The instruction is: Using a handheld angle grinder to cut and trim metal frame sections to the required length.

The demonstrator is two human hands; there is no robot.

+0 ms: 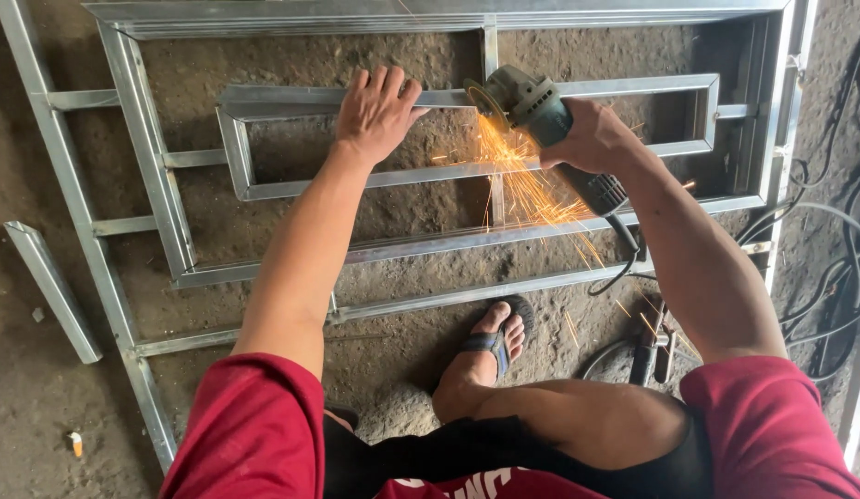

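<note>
- The right hand (592,139), right of centre in the upper part of the frame, is closed tight around the body of a grey-green handheld angle grinder (541,115).
- The grinder's round disc (485,100) sits at the tool's upper-left end, meeting a short upright bar of the frame just above centre; a spray of orange sparks (527,185) fans downward and to the right from there.
- The left hand (376,113), upper centre, lies palm-down with fingers spread flat on the top rail of the inner rectangle, pressing on it rather than clasping anything.
- The welded frame of silvery square steel tubing (153,166) lies flat on the dirt floor (42,370), filling most of the upper half of the frame.
- A loose short length of the same silvery tube (51,288) lies apart at the left edge.
- A black power cord (624,263) drops from the grinder's rear end towards the lower right, where more dark cables (832,277) lie tangled near the right edge.
- A foot in a dark sandal (496,337) rests on the floor at lower centre, just below the frame's bottom rail.
</note>
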